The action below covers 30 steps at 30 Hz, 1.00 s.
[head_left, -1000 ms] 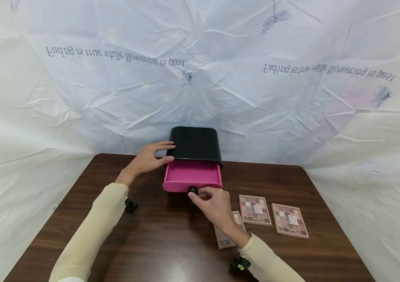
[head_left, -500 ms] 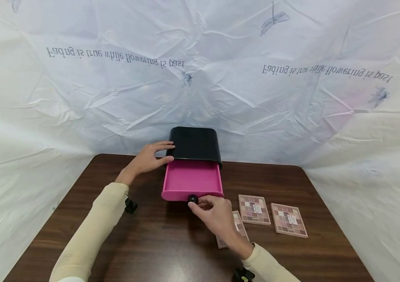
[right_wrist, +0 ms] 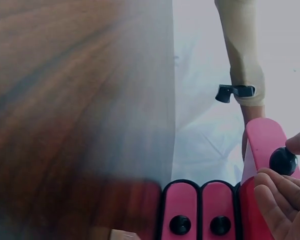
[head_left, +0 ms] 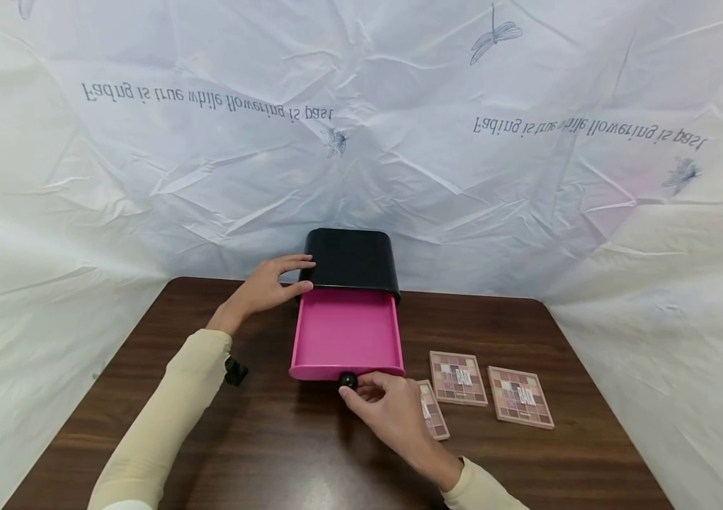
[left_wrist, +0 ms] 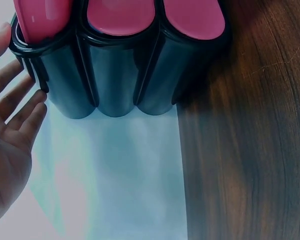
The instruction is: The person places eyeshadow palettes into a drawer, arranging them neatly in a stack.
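Observation:
A black drawer unit point(head_left: 351, 258) with pink drawers stands at the back of the table. Its top drawer point(head_left: 348, 329) is pulled well out, and nothing shows inside. My right hand point(head_left: 393, 414) pinches the round black knob point(head_left: 347, 380) on that drawer's front between thumb and fingers. In the right wrist view, the same knob point(right_wrist: 282, 161) sits between thumb and fingertips. My left hand point(head_left: 270, 285) lies against the unit's left side, thumb at its front top edge, fingers extended. Two lower drawers, with black knobs point(right_wrist: 220, 225), are pushed in.
Three eyeshadow palettes lie on the brown table point(head_left: 240, 439) at the right. One palette point(head_left: 458, 377) is beside another palette point(head_left: 520, 397), and the nearest palette point(head_left: 434, 414) is partly hidden by my right hand. A wrinkled white sheet point(head_left: 361, 142) hangs behind the table.
The top drawer has slid further out toward me, with my right hand drawing back while holding its knob. My left hand has stayed on the unit's side.

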Each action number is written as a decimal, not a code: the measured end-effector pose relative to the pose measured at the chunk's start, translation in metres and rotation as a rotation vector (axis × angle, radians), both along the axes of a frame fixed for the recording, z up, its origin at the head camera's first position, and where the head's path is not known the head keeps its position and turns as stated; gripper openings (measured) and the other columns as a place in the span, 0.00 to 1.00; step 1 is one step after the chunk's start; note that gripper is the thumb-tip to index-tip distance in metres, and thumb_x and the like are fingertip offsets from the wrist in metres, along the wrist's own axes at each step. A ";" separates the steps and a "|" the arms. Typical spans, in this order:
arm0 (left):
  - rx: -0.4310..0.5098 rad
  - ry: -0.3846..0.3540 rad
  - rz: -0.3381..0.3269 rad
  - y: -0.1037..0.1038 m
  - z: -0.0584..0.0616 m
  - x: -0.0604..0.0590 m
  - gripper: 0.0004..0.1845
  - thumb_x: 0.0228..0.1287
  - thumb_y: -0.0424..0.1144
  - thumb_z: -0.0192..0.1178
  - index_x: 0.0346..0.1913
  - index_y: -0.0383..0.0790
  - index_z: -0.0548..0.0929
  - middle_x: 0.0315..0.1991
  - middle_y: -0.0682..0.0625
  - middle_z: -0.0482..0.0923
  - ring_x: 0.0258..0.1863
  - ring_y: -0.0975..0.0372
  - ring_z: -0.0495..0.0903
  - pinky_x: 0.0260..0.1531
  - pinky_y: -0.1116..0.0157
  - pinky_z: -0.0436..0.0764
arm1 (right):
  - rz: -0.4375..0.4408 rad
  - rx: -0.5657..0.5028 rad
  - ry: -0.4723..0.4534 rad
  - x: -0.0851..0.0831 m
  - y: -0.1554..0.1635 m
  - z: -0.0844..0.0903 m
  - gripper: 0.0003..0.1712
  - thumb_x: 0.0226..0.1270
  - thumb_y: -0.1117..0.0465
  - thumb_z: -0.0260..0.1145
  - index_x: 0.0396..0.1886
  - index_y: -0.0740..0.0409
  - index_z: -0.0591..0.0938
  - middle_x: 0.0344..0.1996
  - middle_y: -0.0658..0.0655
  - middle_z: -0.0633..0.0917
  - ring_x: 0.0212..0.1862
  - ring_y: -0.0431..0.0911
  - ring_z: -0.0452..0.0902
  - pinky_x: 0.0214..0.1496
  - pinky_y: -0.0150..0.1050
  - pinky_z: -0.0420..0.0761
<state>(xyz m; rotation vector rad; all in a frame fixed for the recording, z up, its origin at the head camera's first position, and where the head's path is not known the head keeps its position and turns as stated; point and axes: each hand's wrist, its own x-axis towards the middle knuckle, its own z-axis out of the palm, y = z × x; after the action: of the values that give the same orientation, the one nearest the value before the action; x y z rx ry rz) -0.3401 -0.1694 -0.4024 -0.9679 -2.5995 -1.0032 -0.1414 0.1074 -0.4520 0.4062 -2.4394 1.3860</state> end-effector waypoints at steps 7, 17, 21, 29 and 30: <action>-0.008 0.003 0.010 0.001 0.002 -0.001 0.31 0.70 0.57 0.64 0.70 0.46 0.79 0.73 0.49 0.71 0.74 0.51 0.67 0.65 0.46 0.74 | 0.015 0.021 0.027 0.004 0.000 -0.009 0.12 0.58 0.49 0.80 0.31 0.52 0.91 0.25 0.44 0.89 0.25 0.30 0.83 0.29 0.27 0.83; -0.016 0.010 0.007 0.000 0.001 -0.001 0.31 0.70 0.57 0.63 0.70 0.46 0.78 0.73 0.49 0.71 0.73 0.51 0.67 0.65 0.46 0.73 | 0.069 0.069 0.325 0.010 0.018 -0.002 0.07 0.59 0.57 0.80 0.33 0.53 0.91 0.26 0.43 0.89 0.26 0.27 0.82 0.27 0.25 0.82; -0.014 0.008 0.010 -0.001 0.000 -0.003 0.31 0.70 0.58 0.63 0.70 0.46 0.79 0.73 0.49 0.71 0.74 0.51 0.67 0.64 0.46 0.74 | 0.237 -0.004 0.320 0.011 0.039 0.010 0.08 0.61 0.64 0.77 0.39 0.56 0.90 0.31 0.49 0.91 0.29 0.32 0.85 0.29 0.29 0.84; -0.017 0.019 -0.007 0.000 0.000 -0.002 0.31 0.70 0.58 0.63 0.70 0.45 0.79 0.73 0.48 0.71 0.73 0.49 0.68 0.65 0.44 0.72 | 0.335 0.068 0.538 -0.002 0.096 0.024 0.16 0.62 0.57 0.78 0.46 0.62 0.89 0.36 0.55 0.91 0.31 0.39 0.86 0.33 0.29 0.84; -0.016 0.019 -0.007 0.000 0.000 -0.002 0.31 0.70 0.58 0.63 0.70 0.45 0.79 0.73 0.48 0.71 0.73 0.49 0.68 0.65 0.45 0.72 | 0.332 0.082 0.574 -0.005 0.103 0.025 0.18 0.63 0.55 0.78 0.46 0.62 0.89 0.36 0.56 0.91 0.31 0.39 0.85 0.33 0.29 0.83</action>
<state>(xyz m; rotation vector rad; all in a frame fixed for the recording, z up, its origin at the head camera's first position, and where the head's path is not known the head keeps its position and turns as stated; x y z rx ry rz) -0.3422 -0.1695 -0.4022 -0.9865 -2.5944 -0.9712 -0.1460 0.2101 -0.4271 1.1006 -2.0091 1.0810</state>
